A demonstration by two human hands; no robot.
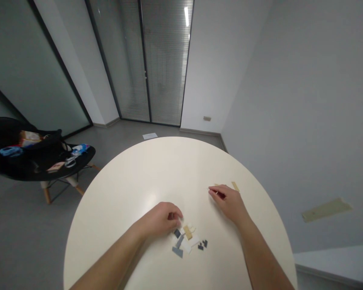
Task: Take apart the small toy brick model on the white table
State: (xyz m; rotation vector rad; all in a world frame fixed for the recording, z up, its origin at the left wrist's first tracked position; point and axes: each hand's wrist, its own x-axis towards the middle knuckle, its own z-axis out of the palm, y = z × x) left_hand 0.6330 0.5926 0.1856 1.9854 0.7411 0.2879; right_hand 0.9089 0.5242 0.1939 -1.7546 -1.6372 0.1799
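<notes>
The left hand rested at the edge of the small flat grey, tan and white plastic pieces, near 6 o'clock on the round white table, its grip curled together. The right hand lay toward 2 o'clock from them, beside a tan strip; whether its grip clamped anything, I could not tell.

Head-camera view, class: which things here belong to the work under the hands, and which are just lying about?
Belonging to the work:
the left hand, at the small grey, white, tan and dark flat pieces
the right hand, by the tan strip

Lying about:
the black chair, with packets on it
the sheet of paper on the floor
</notes>
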